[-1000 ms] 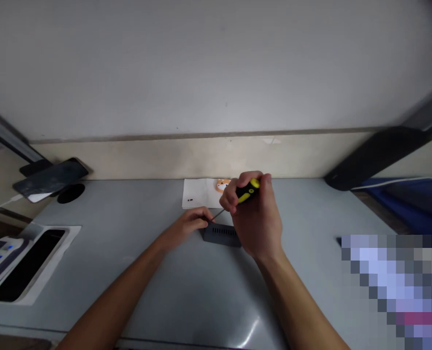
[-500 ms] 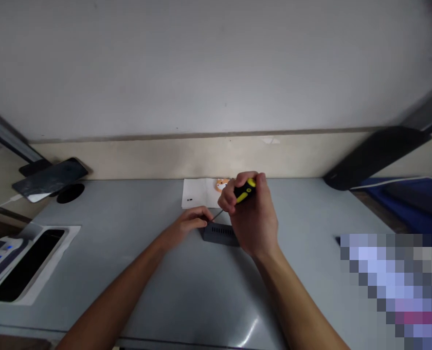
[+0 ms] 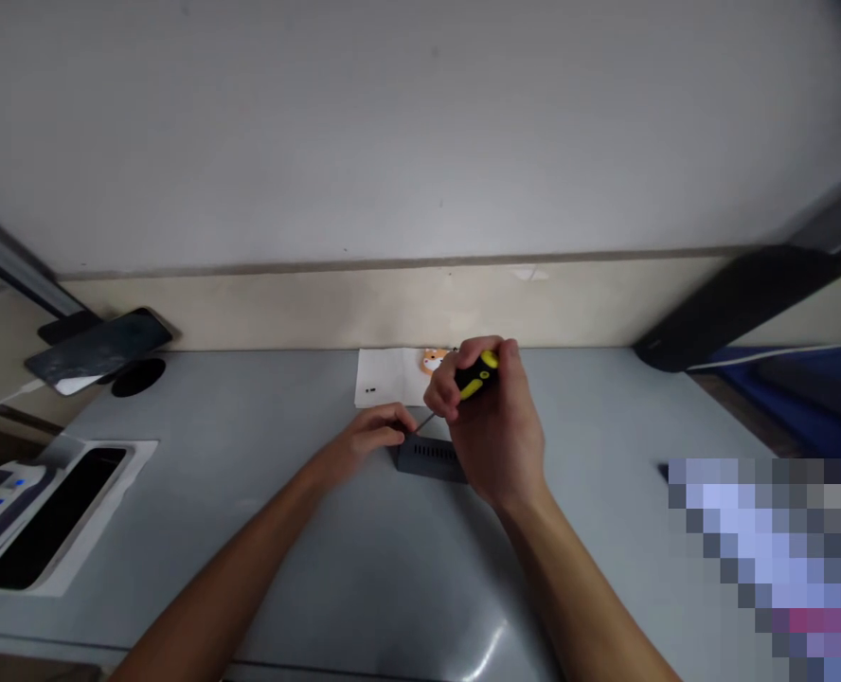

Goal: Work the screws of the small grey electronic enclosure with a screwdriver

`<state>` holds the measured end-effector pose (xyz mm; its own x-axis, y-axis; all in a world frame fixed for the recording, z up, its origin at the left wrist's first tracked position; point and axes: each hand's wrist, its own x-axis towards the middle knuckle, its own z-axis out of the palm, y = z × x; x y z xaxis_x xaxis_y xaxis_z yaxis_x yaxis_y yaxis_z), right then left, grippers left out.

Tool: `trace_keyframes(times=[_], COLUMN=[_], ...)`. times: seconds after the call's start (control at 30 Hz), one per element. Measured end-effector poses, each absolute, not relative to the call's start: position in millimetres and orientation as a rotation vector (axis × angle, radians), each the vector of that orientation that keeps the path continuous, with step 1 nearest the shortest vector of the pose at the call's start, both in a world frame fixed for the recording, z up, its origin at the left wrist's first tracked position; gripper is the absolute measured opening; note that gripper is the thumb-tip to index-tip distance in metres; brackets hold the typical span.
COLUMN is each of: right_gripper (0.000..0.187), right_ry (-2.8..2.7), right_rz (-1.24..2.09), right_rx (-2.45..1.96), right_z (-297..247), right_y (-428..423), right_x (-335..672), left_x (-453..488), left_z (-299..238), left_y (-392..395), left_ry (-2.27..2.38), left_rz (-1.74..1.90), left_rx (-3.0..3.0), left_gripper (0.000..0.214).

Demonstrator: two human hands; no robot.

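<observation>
A small dark grey box with a row of slots (image 3: 426, 457) lies on the grey table (image 3: 285, 530) near the middle. My left hand (image 3: 364, 439) rests at the box's left end, fingers curled against it. My right hand (image 3: 495, 421) is closed round a black and yellow screwdriver (image 3: 475, 375), whose thin shaft slants down to the left onto the top of the box near my left fingertips. My right hand hides the right part of the box.
A white sheet (image 3: 386, 376) with tiny dark bits and an orange figure (image 3: 433, 359) lies behind the box by the wall. A phone (image 3: 100, 347) leans at far left; a device on a white tray (image 3: 44, 516) sits front left. A black slanted object (image 3: 737, 303) is at right.
My right hand has turned slightly on the screwdriver handle, so less yellow shows at its end. The box and my left hand stay in place.
</observation>
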<state>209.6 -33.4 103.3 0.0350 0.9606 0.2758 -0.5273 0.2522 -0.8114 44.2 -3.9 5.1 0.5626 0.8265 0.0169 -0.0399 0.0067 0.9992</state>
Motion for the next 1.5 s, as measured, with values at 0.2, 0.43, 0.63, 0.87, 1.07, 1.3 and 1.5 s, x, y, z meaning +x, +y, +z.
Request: trace_keyframes(times=[0.2, 0.43, 0.63, 0.87, 1.07, 1.3, 1.5], right_gripper=[0.039, 0.041, 0.042, 0.041, 0.040, 0.039, 0.038], right_ry=[-0.912, -0.937, -0.948, -0.925, -0.897, -0.879, -0.882], right_rz=[1.242, 1.243, 1.214, 1.221, 1.236, 1.280, 1.244], right_rx=[-0.555, -0.576, -0.571, -0.556, -0.521, -0.474, -0.513], right_z=[102.6, 102.5, 102.7, 102.9, 102.5, 101.1, 102.3], right_y=[-31.4, -32.5, -31.6, -32.5, -32.0, -30.9, -31.5], right_x=[212.2, 209.9, 210.8, 211.0, 210.5, 207.7, 209.3], left_x=[42.7, 44.1, 44.1, 44.0, 44.0, 43.2, 42.7], left_z=[6.6, 3.2, 2.6, 3.7, 0.7, -4.8, -5.6], left_y=[-3.6, -3.1, -2.6, -2.9, -2.5, -1.4, -1.1], left_ry=[0.718, 0.714, 0.709, 0.731, 0.720, 0.716, 0.695], left_rz=[0.765, 0.785, 0.795, 0.793, 0.787, 0.799, 0.808], left_rx=[1.386, 1.409, 1.415, 1.438, 1.425, 1.413, 1.415], left_gripper=[0.015, 0.017, 0.014, 0.014, 0.016, 0.017, 0.016])
